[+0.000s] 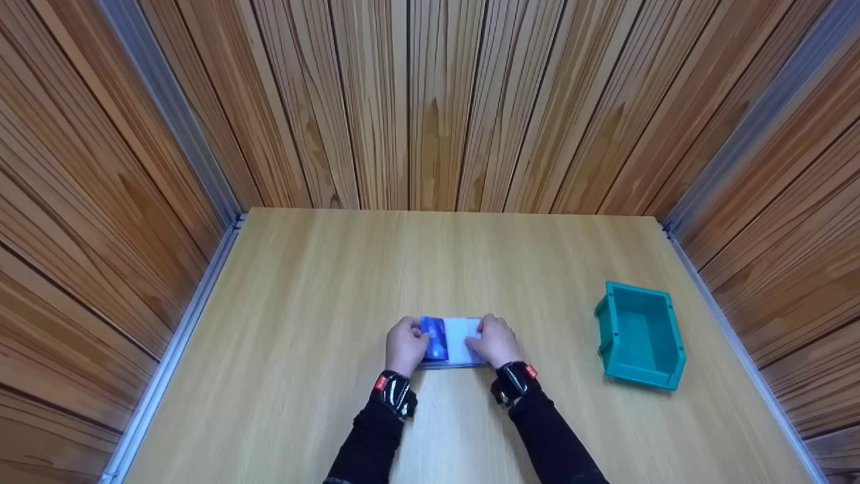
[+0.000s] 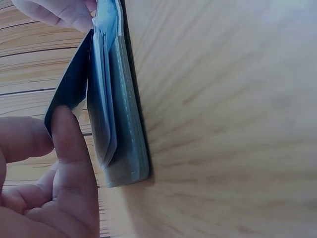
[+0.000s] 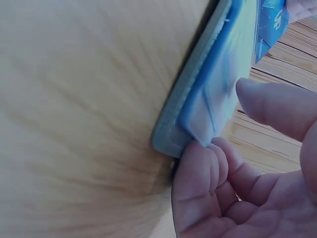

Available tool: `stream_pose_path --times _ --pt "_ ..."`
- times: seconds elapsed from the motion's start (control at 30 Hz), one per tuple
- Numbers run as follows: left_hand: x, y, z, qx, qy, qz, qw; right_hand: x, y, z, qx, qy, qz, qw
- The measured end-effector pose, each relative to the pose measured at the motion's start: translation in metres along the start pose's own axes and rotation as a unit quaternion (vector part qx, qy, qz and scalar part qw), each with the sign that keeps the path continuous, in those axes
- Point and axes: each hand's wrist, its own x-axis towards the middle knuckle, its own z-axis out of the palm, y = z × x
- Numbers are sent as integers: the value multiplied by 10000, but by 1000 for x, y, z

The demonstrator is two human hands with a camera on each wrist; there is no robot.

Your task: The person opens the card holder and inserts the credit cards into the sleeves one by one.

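An open card holder (image 1: 458,329) with clear sleeves and a stitched cover (image 2: 130,134) lies on the table in front of me. At its left side my left hand (image 1: 405,346) pinches a blue card (image 1: 435,339) between thumb and fingers. In the left wrist view this card is tilted up from the sleeves (image 2: 101,114). White lettering shows on the card (image 3: 271,25) in the right wrist view. My right hand (image 1: 497,341) holds the holder's right edge, its thumb (image 3: 262,96) on the top sleeve and its fingertips at the sleeve's corner.
A teal plastic bin (image 1: 641,336) stands to the right on the wooden table (image 1: 322,282). Wood-panelled walls (image 1: 437,107) with grey metal rails (image 1: 181,356) enclose the table at the back and both sides.
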Motion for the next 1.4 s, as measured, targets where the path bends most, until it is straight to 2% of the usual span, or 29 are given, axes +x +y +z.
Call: stream_pose_path --times 0.17,0.63,0.9,1.07,1.27,1.4 --pt "0 2 -1 136 -71 -93 9998 0 1 1 -16 15 -12 10000" --pt "2 3 -5 34 -106 -153 9998 0 2 2 104 114 -76 9999" --pt "1 1 -7 -2 -10 -22 10000 -1 0 1 -82 161 -186 9997" --pt "1 1 -5 -8 -67 -117 9999 -2 -1 -1 -61 93 -112 9999" --pt "1 2 -2 -46 -67 61 9999 -1 0 0 -113 109 -90 9998" --pt "0 2 -2 -92 -59 65 9999 -1 -1 2 -181 77 12 9998"
